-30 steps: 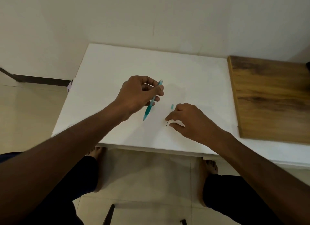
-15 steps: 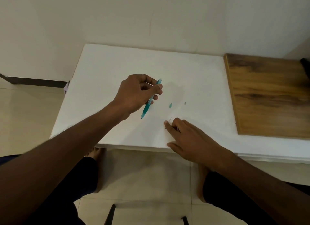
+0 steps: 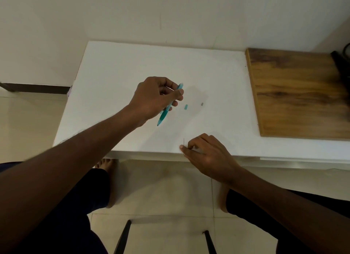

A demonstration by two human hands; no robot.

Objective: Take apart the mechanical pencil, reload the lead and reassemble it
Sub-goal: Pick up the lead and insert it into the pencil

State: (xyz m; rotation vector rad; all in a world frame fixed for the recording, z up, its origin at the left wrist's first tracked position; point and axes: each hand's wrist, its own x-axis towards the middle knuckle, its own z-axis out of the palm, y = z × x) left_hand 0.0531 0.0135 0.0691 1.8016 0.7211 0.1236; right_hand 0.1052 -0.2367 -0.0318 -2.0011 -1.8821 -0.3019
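My left hand (image 3: 153, 98) holds a teal mechanical pencil (image 3: 164, 114) above the white table (image 3: 117, 68), its tip pointing down toward me and its open back end sticking up past my fingers. A small teal cap (image 3: 186, 107) and a tiny grey eraser piece (image 3: 202, 103) lie on the table just right of the pencil. At the table's front edge my right hand (image 3: 206, 155) pinches a thin dark lead (image 3: 183, 141) between thumb and forefinger; the lead stands almost upright.
A wooden board (image 3: 295, 94) covers the table's right end, with a dark object (image 3: 341, 64) at its far corner. The table backs onto a pale wall. Below the front edge are my knees, bare feet and two black chair legs (image 3: 123, 236).
My right hand slid the lead toward the table's front edge and now pinches it off the surface. The left hand with the pencil stayed almost still.
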